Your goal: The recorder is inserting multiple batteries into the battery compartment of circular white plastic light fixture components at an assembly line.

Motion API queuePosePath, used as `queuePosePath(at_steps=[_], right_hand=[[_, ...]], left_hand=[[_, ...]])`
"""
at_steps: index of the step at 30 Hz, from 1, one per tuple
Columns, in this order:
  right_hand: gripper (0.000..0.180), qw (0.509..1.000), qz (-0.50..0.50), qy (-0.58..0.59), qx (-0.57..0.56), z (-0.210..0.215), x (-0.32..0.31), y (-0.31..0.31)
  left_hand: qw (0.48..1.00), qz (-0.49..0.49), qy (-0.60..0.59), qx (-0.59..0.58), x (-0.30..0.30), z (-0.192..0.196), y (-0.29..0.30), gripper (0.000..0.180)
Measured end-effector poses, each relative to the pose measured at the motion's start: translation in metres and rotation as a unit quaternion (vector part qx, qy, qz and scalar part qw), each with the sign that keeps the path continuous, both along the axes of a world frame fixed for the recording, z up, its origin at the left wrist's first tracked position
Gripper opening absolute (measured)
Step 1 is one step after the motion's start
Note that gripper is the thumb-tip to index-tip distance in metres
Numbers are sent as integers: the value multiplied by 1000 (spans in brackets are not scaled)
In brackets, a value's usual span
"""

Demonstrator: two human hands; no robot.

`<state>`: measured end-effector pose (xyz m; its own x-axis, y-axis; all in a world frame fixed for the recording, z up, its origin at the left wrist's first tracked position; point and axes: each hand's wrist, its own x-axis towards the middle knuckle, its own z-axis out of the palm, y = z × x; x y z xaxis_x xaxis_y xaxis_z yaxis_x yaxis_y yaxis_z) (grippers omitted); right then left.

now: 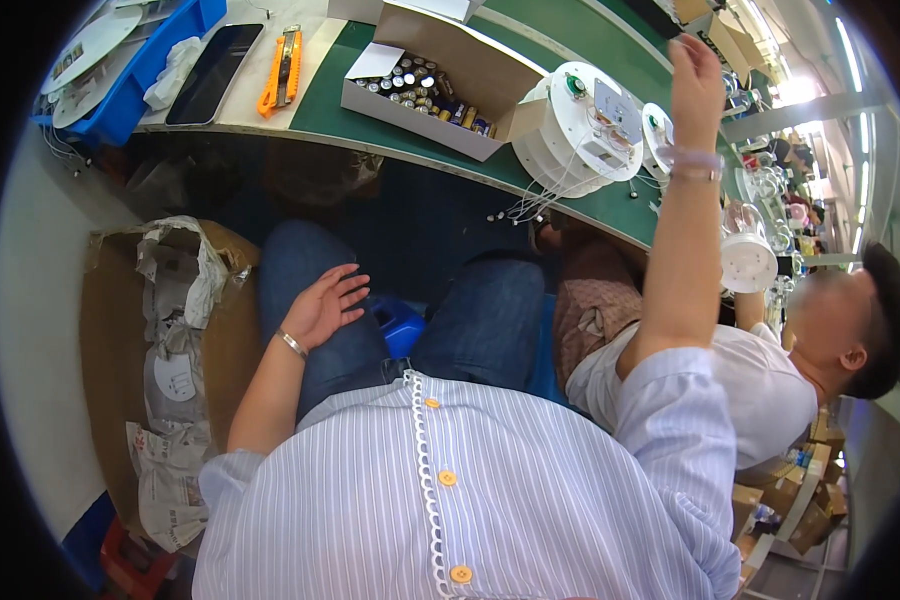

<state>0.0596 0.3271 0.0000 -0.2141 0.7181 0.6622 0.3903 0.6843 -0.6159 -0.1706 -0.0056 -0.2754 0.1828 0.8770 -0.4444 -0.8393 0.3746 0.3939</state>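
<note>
My left hand [327, 306] is over my thigh, palm up, with its fingers apart and nothing in it. My right arm stretches out to the far right over the bench. My right hand [697, 90] is raised there, its fingers pointing away and slightly bent, with no held thing visible. Just left of that hand stands a stack of white round discs [542, 150] with a circuit board and thin white wires on top. A smaller white round part [657, 130] lies right beside my right wrist. An open carton of small batteries [420, 122] sits left of the stack.
On the bench's left lie an orange utility knife [283, 75], a black phone [215, 75] and a blue bin [175, 50] of white discs. A cardboard box [110, 340] with crumpled paper stands left of my legs. A person [750, 390] sits close at right, near clear-domed lamps.
</note>
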Motion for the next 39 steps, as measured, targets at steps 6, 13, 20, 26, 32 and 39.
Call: queuePosePath(at_steps=[6,13,20,26,32,39], right_hand=[[6,987,-45,-144,56,-49,-42,-172],[8,844,-118,-522,32,-115,-37,-150],[3,821,-125,-556,38,-113,-26,-146],[5,819,-115,-561,35,-114,-22,-141],[11,818,-126,-560,48,-109,-20,-110],[13,781,-150,-602,68,-110,-11,-52]], left_hand=[[1000,-5,-21,7,-2,-5,-3,28],[999,-20,-21,22,-4,-4,-2,29],[999,-8,-24,23,-3,-3,-6,29],[999,-17,-24,27,-3,-3,-6,29],[1000,-14,-19,20,-3,-2,-6,29],[1000,-13,-20,17,-3,-1,-4,29]])
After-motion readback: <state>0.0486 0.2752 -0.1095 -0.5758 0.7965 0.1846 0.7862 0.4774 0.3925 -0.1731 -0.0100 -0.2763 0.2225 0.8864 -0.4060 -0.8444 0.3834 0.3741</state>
